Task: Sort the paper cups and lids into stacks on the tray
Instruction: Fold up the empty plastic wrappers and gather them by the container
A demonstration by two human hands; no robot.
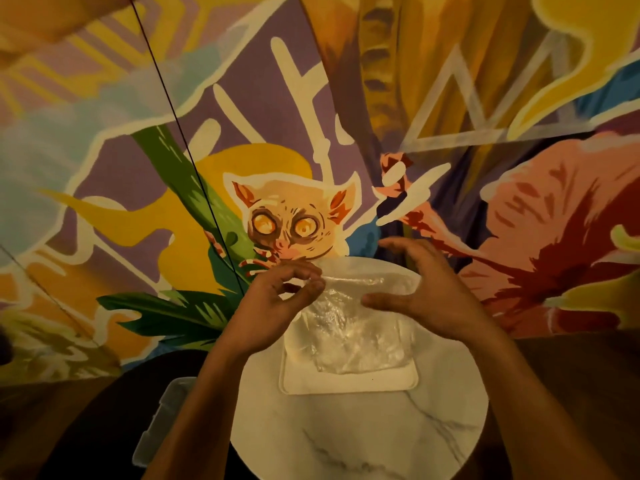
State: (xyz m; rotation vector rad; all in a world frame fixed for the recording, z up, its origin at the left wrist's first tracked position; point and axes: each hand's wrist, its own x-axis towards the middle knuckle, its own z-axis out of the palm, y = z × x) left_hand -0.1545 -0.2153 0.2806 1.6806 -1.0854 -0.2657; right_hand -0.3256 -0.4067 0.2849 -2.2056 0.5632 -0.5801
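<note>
Bag: clear, crinkled plastic bag [349, 327], over the tray's far half; contents unreadable.
Left hand [277, 299]: I pinch its top left corner.
Right hand [426, 289]: thumb on its right side, fingers arched; grip unclear.
Tray [346, 384]: white rounded rectangle, mid marble table [363, 438].
Box: clear plastic box [162, 417] below the table's left edge.

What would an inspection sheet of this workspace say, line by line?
Surface: round marble table, with a white tray lying on it.
Job's things: clear plastic bag held over the tray; no cups or lids plainly seen.
Clutter: clear plastic box beside the table, lower left.
Grippers: left hand pinches the bag's top edge; right hand holds its right side.
Cables: thin dark cord slanting across the wall.
Surroundings: painted mural with a big-eyed animal.
</note>
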